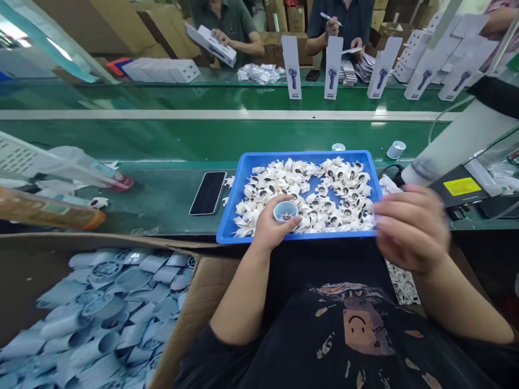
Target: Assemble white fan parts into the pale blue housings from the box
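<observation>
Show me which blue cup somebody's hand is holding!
The pale-blue cup in the left hand, open end up; two cups beyond the blue tray sit unheld, and others lie piled in the cardboard box.

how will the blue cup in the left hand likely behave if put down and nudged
The cup looks like thin-rimmed plastic, so it is probably light and stiff. Its round shape may let it roll if laid sideways. The part inside might shift if loose.

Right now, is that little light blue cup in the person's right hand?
No, the left hand holds the light blue cup, while the blurred right hand is well apart from it.
</observation>
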Demonstrator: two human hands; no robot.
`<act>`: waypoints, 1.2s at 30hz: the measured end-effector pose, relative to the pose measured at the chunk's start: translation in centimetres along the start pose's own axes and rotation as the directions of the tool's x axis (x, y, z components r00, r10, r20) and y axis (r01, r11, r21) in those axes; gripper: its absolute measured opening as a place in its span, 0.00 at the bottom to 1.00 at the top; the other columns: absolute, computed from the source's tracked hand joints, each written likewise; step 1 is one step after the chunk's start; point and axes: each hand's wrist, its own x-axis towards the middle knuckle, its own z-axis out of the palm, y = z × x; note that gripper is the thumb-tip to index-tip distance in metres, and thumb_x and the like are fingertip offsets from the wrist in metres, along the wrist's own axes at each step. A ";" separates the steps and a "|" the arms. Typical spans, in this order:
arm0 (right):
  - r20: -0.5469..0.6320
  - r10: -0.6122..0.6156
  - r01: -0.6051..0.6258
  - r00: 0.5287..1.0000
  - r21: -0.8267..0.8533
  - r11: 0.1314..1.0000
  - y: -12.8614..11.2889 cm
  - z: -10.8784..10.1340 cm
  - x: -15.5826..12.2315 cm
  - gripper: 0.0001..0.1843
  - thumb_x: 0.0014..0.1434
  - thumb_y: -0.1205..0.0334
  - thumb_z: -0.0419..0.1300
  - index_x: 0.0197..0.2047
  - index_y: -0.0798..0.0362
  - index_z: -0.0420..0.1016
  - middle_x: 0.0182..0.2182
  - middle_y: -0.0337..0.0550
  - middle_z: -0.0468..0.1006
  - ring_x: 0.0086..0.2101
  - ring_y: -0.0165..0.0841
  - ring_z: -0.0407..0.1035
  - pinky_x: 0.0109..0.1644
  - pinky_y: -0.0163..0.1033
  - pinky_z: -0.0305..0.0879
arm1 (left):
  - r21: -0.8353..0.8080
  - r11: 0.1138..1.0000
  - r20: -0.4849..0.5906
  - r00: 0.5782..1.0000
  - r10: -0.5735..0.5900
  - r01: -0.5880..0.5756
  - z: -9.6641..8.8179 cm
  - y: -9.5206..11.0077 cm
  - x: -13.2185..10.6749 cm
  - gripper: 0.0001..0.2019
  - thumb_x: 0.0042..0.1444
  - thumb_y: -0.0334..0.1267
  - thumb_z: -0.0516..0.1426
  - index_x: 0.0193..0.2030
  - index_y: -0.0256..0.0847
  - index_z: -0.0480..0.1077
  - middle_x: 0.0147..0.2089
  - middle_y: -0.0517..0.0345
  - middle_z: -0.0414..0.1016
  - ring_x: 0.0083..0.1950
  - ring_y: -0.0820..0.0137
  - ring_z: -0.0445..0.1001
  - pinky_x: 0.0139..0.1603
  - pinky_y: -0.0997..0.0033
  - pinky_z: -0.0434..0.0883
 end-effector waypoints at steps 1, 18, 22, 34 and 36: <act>0.145 -0.031 0.041 0.989 -0.062 0.997 -0.2 0.9 0.8 0.14 0.64 0.54 0.54 0.50 0.42 0.74 0.50 0.43 0.74 0.54 0.42 0.66 0.59 0.54 0.61 | 0.047 0.999 0.015 1.000 0.012 -0.012 0.1 0.1 -0.1 0.32 0.38 0.53 0.69 0.48 0.39 0.69 0.39 0.52 0.77 0.39 0.61 0.77 0.42 0.64 0.72; 0.753 0.391 0.065 0.529 -0.496 0.866 -1.4 8.8 6.8 0.16 0.66 0.56 0.57 0.51 0.58 0.71 0.48 0.48 0.73 0.48 0.35 0.70 0.54 0.48 0.69 | 0.009 0.998 0.136 0.989 0.059 -0.061 0.7 0.6 -0.4 0.27 0.42 0.51 0.67 0.48 0.42 0.70 0.44 0.51 0.76 0.42 0.61 0.75 0.43 0.65 0.71; 0.761 0.429 -0.035 0.486 -0.473 0.880 -0.9 8.9 7.2 0.15 0.66 0.56 0.57 0.49 0.58 0.72 0.47 0.47 0.74 0.47 0.34 0.70 0.53 0.47 0.69 | 0.011 0.998 0.158 0.986 0.053 -0.056 0.6 0.4 -0.5 0.27 0.43 0.52 0.66 0.48 0.42 0.69 0.42 0.52 0.75 0.41 0.61 0.74 0.44 0.63 0.70; 0.585 0.414 -0.653 0.697 0.280 0.704 -1.3 6.4 4.2 0.19 0.61 0.52 0.52 0.49 0.57 0.67 0.40 0.48 0.72 0.36 0.30 0.68 0.45 0.41 0.68 | -0.366 0.906 -0.056 0.977 0.206 -0.212 0.2 -0.7 -1.9 0.29 0.47 0.51 0.65 0.51 0.46 0.59 0.41 0.56 0.74 0.42 0.65 0.75 0.43 0.65 0.72; 0.618 0.333 -0.679 0.713 0.488 0.548 -1.7 5.7 3.2 0.25 0.56 0.44 0.50 0.46 0.57 0.66 0.33 0.44 0.70 0.28 0.27 0.64 0.37 0.38 0.67 | -0.284 0.935 0.046 0.971 0.234 -0.212 0.2 0.0 -3.3 0.30 0.50 0.50 0.63 0.56 0.46 0.58 0.48 0.52 0.73 0.47 0.63 0.74 0.46 0.63 0.72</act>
